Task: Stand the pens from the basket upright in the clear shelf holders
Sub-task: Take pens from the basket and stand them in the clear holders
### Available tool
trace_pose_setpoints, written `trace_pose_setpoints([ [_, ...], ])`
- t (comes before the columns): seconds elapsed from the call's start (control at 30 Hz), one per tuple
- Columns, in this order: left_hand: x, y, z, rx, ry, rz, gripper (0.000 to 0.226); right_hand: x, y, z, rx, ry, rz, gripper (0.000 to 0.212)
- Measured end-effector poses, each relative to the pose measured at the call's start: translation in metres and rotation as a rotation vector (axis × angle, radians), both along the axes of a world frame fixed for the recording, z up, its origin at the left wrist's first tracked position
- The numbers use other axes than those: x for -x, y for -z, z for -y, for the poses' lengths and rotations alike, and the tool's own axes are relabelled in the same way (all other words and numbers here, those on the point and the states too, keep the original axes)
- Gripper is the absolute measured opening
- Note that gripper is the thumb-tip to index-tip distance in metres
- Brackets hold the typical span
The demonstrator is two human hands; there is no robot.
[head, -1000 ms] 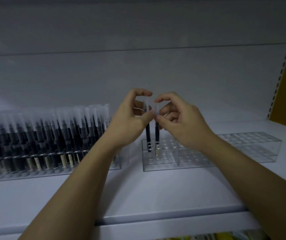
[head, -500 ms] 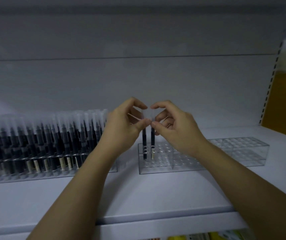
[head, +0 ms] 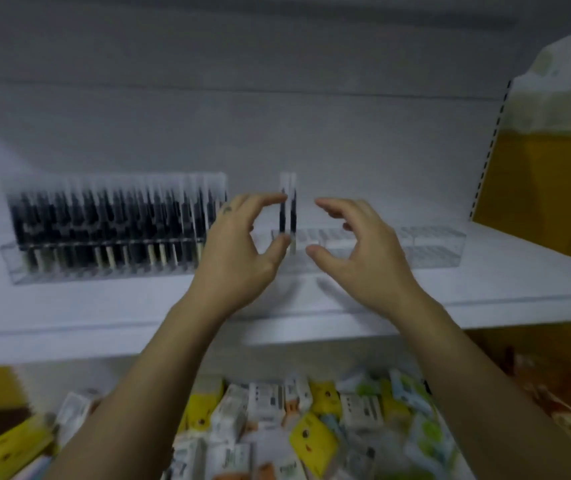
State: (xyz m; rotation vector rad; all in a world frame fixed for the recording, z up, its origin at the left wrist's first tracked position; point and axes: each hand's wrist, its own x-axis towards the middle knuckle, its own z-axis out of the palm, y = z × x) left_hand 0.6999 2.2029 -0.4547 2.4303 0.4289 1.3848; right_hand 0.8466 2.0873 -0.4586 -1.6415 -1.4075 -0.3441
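Far left sat a clear acrylic rack packed with black pens (head: 111, 223). The left hand (head: 239, 251) curved open just beside two slim black frosted-cap pens (head: 288, 209), which stood upright in the near-empty clear holder (head: 433, 247); contact unclear. The right hand (head: 363, 251) was spread, holding nothing. Pens likely light, stiff, slick: pinch the upper barrel.

To the right of the 2 upright pens (head: 288, 206), the clear holder (head: 433, 247) offered you open holes all the way along. On the left, the packed holder (head: 104, 216) blocked your reach. Your left hand (head: 239, 251) crowded the pens; your right hand (head: 356, 251) stood apart.
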Motion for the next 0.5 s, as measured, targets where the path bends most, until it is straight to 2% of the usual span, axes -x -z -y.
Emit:
trace_pose_setpoints([
  [0.13, 0.038, 0.042, 0.041, -0.06, 0.005, -0.047, 0.028, 0.046, 0.042, 0.034, -0.057, -0.007, 0.061, 0.044],
  [0.27, 0.067, 0.095, 0.068, -0.01, -0.023, -0.123, 0.028, 0.072, 0.104, 0.058, -0.069, -0.025, -0.001, 0.036],
  [0.37, 0.08, 0.145, 0.077, 0.067, -0.058, -0.226, 0.03, 0.083, 0.152, 0.066, 0.07, -0.019, -0.077, 0.038],
  [0.5, 0.087, 0.219, 0.081, 0.268, -0.089, -0.454, 0.035, 0.083, 0.217, 0.065, 0.402, -0.002, -0.132, 0.044],
])
